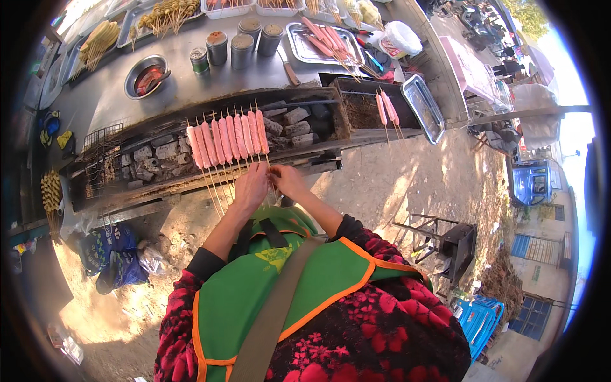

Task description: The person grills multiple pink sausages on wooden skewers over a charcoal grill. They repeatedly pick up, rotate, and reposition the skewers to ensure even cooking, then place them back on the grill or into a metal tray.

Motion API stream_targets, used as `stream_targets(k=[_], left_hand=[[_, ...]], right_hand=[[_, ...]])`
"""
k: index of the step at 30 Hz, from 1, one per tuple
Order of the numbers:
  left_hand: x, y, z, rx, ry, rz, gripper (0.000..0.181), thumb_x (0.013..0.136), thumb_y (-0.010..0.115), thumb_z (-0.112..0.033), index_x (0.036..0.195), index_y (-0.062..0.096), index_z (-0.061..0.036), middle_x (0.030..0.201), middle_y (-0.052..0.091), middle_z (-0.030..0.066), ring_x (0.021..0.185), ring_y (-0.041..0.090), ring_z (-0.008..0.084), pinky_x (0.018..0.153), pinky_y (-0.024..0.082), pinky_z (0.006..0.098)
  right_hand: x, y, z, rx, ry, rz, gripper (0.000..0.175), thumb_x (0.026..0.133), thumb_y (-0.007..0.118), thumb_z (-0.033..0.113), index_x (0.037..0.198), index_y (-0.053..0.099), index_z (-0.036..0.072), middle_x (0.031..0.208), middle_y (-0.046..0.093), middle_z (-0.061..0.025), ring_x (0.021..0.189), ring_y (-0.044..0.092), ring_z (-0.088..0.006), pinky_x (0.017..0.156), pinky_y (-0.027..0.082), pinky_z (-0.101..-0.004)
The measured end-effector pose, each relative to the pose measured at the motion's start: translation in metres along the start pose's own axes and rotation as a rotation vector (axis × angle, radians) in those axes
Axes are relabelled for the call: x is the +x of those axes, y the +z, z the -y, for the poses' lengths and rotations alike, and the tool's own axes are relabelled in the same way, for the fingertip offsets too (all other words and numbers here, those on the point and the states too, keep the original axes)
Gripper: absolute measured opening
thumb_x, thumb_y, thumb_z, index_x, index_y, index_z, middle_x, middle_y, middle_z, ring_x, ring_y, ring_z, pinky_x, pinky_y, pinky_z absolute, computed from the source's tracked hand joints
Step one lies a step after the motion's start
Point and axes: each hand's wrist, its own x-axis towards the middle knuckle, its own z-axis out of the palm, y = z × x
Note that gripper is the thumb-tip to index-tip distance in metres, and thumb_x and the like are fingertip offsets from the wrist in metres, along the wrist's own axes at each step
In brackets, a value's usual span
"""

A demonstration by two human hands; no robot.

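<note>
A row of several pink sausages (230, 139) on wooden skewers lies across a long metal charcoal grill (210, 180), above the charcoal pieces (167, 150). My left hand (253, 184) has its fingers closed around skewer ends at the right of the row. Touching it or nearly so, my right hand (288, 181) pinches the stick of the rightmost sausage. The fingers partly hide the skewer ends there. Farther right, a few skewered sausages (387, 109) rest across a separate grill section (363, 112), apart from both hands.
Behind the grill, a steel counter (186, 31) bears a sauce bowl (146, 76), shaker tins (242, 50), a wood-handled knife (289, 67) and a tray of sausages (325, 43). An upended-looking metal tray (423, 109) leans at the grill's right end. A black stool (451, 243) stands right.
</note>
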Motion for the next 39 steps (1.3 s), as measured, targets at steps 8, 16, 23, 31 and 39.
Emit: stream_targets(k=[8,16,23,31,39], left_hand=[[-0.046,-0.011,-0.006,-0.272,-0.093,-0.170,0.023,0.082,0.060,-0.005,0.105,0.060,-0.0067,0.092,0.061,0.0136,0.064,0.062,0.0312,0.055,0.050,0.0395],[-0.163,0.052,-0.028,-0.461,-0.600,-0.469,0.020,0.088,0.059,-0.001,0.108,0.061,-0.0037,0.066,0.049,-0.0007,0.052,0.040,0.0050,0.046,0.032,0.0223],[-0.100,0.098,-0.137,-0.378,-0.598,-0.744,0.019,0.091,0.056,-0.003,0.110,0.059,-0.0001,0.069,0.053,0.0004,0.055,0.046,0.0051,0.050,0.038,0.0209],[0.240,0.077,-0.139,-0.562,-0.266,-0.449,0.026,0.090,0.059,-0.005,0.116,0.058,-0.0018,0.082,0.056,0.0013,0.063,0.047,0.0066,0.058,0.041,0.0201],[0.503,0.103,-0.064,-0.322,-0.661,-0.342,0.044,0.077,0.065,-0.042,0.099,0.069,-0.0037,0.083,0.069,0.0170,0.079,0.068,0.0320,0.074,0.051,0.0390]], right_hand=[[0.007,-0.074,-0.005,0.226,0.038,-0.063,0.028,0.091,0.061,0.023,0.110,0.064,0.002,0.073,0.066,-0.0063,0.062,0.064,-0.0141,0.055,0.050,-0.0294],[0.211,-0.311,-0.075,-0.011,-0.141,-0.562,0.023,0.086,0.063,0.025,0.094,0.068,0.004,0.076,0.069,-0.0098,0.064,0.067,-0.0228,0.067,0.051,-0.0370],[0.294,-0.424,-0.195,-0.550,0.017,-0.703,0.026,0.084,0.065,0.024,0.107,0.062,0.012,0.097,0.066,-0.0157,0.096,0.063,-0.0340,0.081,0.048,-0.0444],[0.316,-0.456,-0.217,-0.672,-0.056,-0.389,0.020,0.084,0.065,0.020,0.098,0.062,0.006,0.095,0.066,-0.0180,0.091,0.064,-0.0371,0.078,0.049,-0.0458],[0.178,-0.468,-0.187,0.533,-0.193,-0.143,0.018,0.090,0.060,0.012,0.100,0.060,-0.003,0.084,0.065,-0.0049,0.072,0.062,-0.0108,0.069,0.048,-0.0254]])
